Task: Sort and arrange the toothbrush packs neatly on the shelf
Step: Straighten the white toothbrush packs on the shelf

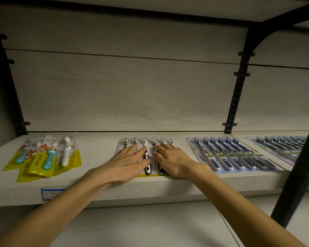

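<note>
Left hand (130,162) and right hand (171,161) flat on the panda-handled pack (147,154), fingers straight and pressing, nothing gripped; pack at the middle of the shelf (100,191), near edge just at the lip. Likely squaring it up. Risk from there: slick blister plastic under flat palms, so an uneven push could have skewed the pack or slid it off the front edge. To the left, well apart, the yellow kids' packs (43,157) heaped and overlapping, not yet straightened; a careless nudge could have spilled them further. To the right, near the right hand, the blue pack (228,154) lying flat, with a second dark pack (282,148) beyond; a sideways shove of the middle pack could have ridden over its edge. Farther back, bare back panel (114,95) and dark upright (239,86).
</note>
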Demonstrator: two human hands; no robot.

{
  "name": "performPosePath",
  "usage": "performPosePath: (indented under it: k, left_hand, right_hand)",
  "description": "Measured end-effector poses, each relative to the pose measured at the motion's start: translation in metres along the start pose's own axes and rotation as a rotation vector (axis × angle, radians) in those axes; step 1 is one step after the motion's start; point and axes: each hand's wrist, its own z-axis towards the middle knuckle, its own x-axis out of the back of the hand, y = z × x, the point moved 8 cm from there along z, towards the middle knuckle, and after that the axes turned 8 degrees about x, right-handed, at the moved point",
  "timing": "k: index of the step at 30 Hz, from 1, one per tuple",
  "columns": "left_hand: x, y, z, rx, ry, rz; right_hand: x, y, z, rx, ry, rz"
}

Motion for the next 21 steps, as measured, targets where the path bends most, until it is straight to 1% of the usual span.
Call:
performPosePath:
  k: [6,11,15,18,21]
  left_hand:
    - [-0.001,0.019,-0.003,0.0,0.028,-0.026]
    - [0.0,0.019,-0.005,0.009,0.063,-0.048]
    - [-0.003,0.019,-0.006,0.009,0.061,-0.051]
    - [-0.001,0.019,-0.007,0.007,0.055,-0.054]
    - [0.003,0.016,-0.004,-0.007,0.075,-0.037]
  right_hand:
    - [0.009,0.009,-0.015,-0.012,0.009,-0.013]
    - [0.01,0.008,-0.017,-0.01,0.004,-0.028]
    - [0.008,0.01,-0.017,-0.006,0.003,-0.007]
    - [0.006,0.012,-0.016,-0.001,-0.038,-0.013]
    - [0.012,0.011,-0.017,-0.039,-0.045,0.041]
